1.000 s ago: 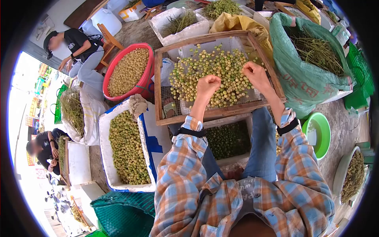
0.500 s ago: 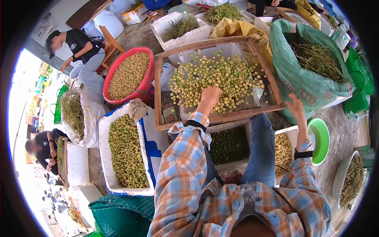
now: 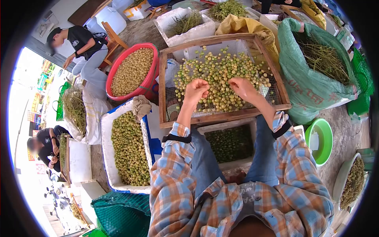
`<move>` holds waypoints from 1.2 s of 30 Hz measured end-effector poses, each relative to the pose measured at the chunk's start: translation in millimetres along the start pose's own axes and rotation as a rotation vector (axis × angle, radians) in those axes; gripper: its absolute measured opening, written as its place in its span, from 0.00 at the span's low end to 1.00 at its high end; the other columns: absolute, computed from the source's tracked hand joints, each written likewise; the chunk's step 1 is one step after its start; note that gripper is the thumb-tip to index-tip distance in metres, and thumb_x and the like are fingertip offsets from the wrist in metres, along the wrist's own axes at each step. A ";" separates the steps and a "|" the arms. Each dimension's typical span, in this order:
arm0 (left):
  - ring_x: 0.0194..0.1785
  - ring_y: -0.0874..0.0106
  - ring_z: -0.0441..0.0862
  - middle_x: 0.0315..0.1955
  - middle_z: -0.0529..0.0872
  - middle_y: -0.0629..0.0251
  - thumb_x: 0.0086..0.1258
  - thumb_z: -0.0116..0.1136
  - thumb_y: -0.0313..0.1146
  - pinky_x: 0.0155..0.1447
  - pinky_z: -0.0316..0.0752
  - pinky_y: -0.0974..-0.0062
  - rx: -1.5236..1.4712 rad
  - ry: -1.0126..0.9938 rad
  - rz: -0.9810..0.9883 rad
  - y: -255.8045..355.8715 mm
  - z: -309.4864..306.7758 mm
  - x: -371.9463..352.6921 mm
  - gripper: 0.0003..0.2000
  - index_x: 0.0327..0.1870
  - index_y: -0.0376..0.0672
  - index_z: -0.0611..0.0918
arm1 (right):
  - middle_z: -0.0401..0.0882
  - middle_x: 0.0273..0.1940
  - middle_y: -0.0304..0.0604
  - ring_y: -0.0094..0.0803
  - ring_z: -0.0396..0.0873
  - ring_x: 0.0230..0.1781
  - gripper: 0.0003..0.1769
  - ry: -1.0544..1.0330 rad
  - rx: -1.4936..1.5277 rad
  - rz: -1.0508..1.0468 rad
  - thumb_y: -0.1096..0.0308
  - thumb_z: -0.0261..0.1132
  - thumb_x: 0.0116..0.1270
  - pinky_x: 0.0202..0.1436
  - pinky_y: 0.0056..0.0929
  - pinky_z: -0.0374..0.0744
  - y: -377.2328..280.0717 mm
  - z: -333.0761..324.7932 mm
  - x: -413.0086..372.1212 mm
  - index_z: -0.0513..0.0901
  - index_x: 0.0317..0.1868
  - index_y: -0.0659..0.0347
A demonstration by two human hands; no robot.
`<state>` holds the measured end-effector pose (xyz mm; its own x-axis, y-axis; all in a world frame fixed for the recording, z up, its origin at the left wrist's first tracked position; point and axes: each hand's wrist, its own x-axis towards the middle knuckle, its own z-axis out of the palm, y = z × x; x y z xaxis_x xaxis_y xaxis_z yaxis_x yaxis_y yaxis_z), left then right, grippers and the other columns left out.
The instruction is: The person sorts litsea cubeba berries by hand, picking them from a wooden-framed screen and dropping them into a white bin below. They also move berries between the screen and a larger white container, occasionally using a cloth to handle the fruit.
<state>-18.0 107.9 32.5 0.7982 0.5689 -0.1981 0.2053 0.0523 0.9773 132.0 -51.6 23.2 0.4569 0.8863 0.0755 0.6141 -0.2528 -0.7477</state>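
Observation:
Many small round yellow-green fruits (image 3: 221, 71) lie spread on a wire mesh screen with a wooden frame (image 3: 233, 115). Over the left part of the fruits is my left hand (image 3: 196, 91), its fingers closed in a pinch; what they hold, if anything, is too small to name. My right hand (image 3: 244, 89) is over the middle of the fruits, fingertips pressed together, and any object between them is hidden. The two hands are apart. Below the screen, between my knees, stands a box of darker green fruits (image 3: 231, 144).
A red basin of fruits (image 3: 132, 71) and a white foam box of fruits (image 3: 130, 152) stand at the left. At the right are a green sack of stalks (image 3: 316, 67) and a green basin (image 3: 324, 142). Two people (image 3: 85, 45) sit at the far left.
My right hand has moved left from beside the green sack to over the fruits. My left hand has shifted left across the screen. The whole view has shifted slightly.

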 end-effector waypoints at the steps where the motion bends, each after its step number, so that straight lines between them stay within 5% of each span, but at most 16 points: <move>1: 0.27 0.81 0.75 0.27 0.78 0.69 0.62 0.55 0.27 0.31 0.75 0.83 0.000 0.001 -0.001 1.4 4.0 -10.9 0.04 0.35 0.38 0.76 | 0.76 0.37 0.51 0.41 0.77 0.36 0.09 0.037 -0.248 0.000 0.72 0.56 0.58 0.38 0.35 0.74 10.1 15.3 14.7 0.77 0.39 0.65; 2: 0.26 0.81 0.75 0.25 0.78 0.70 0.62 0.55 0.27 0.29 0.72 0.83 -0.026 -0.114 -0.014 0.1 10.1 -24.1 0.04 0.35 0.37 0.76 | 0.76 0.37 0.52 0.42 0.77 0.37 0.08 0.074 -0.497 0.001 0.73 0.55 0.58 0.39 0.37 0.75 15.3 23.6 24.4 0.77 0.36 0.66; 7: 0.25 0.83 0.71 0.24 0.78 0.70 0.62 0.55 0.28 0.30 0.69 0.84 0.155 -0.487 0.072 -34.5 50.2 -82.8 0.05 0.35 0.36 0.78 | 0.76 0.35 0.52 0.45 0.77 0.36 0.07 -0.204 -0.694 0.197 0.74 0.52 0.61 0.38 0.42 0.76 21.0 28.4 48.3 0.76 0.31 0.66; 11: 0.26 0.82 0.73 0.25 0.78 0.69 0.63 0.54 0.29 0.32 0.71 0.83 -0.128 -0.433 -0.029 -49.9 52.3 -94.0 0.04 0.35 0.38 0.77 | 0.74 0.30 0.47 0.39 0.73 0.27 0.09 -0.028 -0.531 0.143 0.69 0.51 0.64 0.33 0.39 0.73 40.6 22.7 42.2 0.70 0.28 0.63; 14: 0.28 0.79 0.76 0.29 0.80 0.67 0.65 0.52 0.31 0.33 0.75 0.83 -0.342 -0.261 -0.132 -44.0 44.6 -87.6 0.05 0.34 0.39 0.74 | 0.73 0.26 0.38 0.22 0.73 0.22 0.09 -0.025 0.256 0.374 0.66 0.52 0.67 0.23 0.24 0.73 31.4 -4.5 31.4 0.70 0.34 0.64; 17: 0.32 0.77 0.78 0.33 0.81 0.65 0.65 0.53 0.31 0.34 0.76 0.80 -0.568 -0.134 -0.176 -27.1 44.5 -84.4 0.05 0.34 0.40 0.74 | 0.74 0.26 0.39 0.22 0.76 0.25 0.07 0.006 0.502 0.350 0.67 0.56 0.64 0.23 0.21 0.74 32.4 -8.9 20.5 0.71 0.34 0.63; 23: 0.32 0.76 0.79 0.33 0.81 0.65 0.63 0.55 0.29 0.35 0.78 0.78 -0.752 -0.017 -0.049 -29.1 42.1 -53.8 0.04 0.36 0.41 0.76 | 0.74 0.26 0.39 0.24 0.73 0.22 0.08 0.030 0.462 0.227 0.67 0.55 0.65 0.24 0.24 0.73 13.3 -1.4 14.9 0.69 0.31 0.63; 26: 0.26 0.80 0.78 0.27 0.81 0.68 0.61 0.58 0.29 0.29 0.76 0.82 -0.541 0.189 0.057 -18.1 14.4 -58.7 0.07 0.40 0.40 0.79 | 0.73 0.40 0.48 0.42 0.74 0.37 0.11 0.000 -0.474 0.211 0.66 0.50 0.66 0.43 0.38 0.74 32.5 -1.4 30.5 0.74 0.42 0.63; 30: 0.22 0.84 0.72 0.24 0.80 0.70 0.63 0.56 0.30 0.27 0.70 0.86 -0.165 0.467 0.158 -28.5 -39.1 -103.1 0.08 0.39 0.38 0.81 | 0.70 0.48 0.46 0.40 0.70 0.49 0.09 -0.147 -0.325 0.009 0.70 0.55 0.61 0.51 0.37 0.71 13.2 12.5 34.9 0.80 0.39 0.59; 33: 0.22 0.86 0.71 0.23 0.79 0.70 0.64 0.54 0.32 0.26 0.67 0.88 0.021 0.647 0.060 -59.8 -69.9 -149.9 0.08 0.38 0.38 0.81 | 0.74 0.43 0.46 0.39 0.73 0.46 0.07 -0.208 -0.506 -0.051 0.71 0.56 0.60 0.47 0.36 0.73 15.4 37.2 47.0 0.80 0.37 0.60; 36: 0.25 0.63 0.77 0.25 0.80 0.53 0.58 0.53 0.27 0.33 0.72 0.71 0.647 0.636 -0.034 -150.0 -97.7 -194.3 0.08 0.38 0.38 0.80 | 0.77 0.31 0.43 0.35 0.76 0.33 0.06 -0.198 -0.339 0.014 0.73 0.55 0.60 0.37 0.35 0.75 29.7 27.5 63.2 0.79 0.35 0.61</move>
<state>-259.2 69.7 -68.2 0.3617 0.9314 0.0402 0.6544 -0.2844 0.7007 161.5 7.5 -12.3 0.3537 0.9313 -0.0866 0.8018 -0.3496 -0.4847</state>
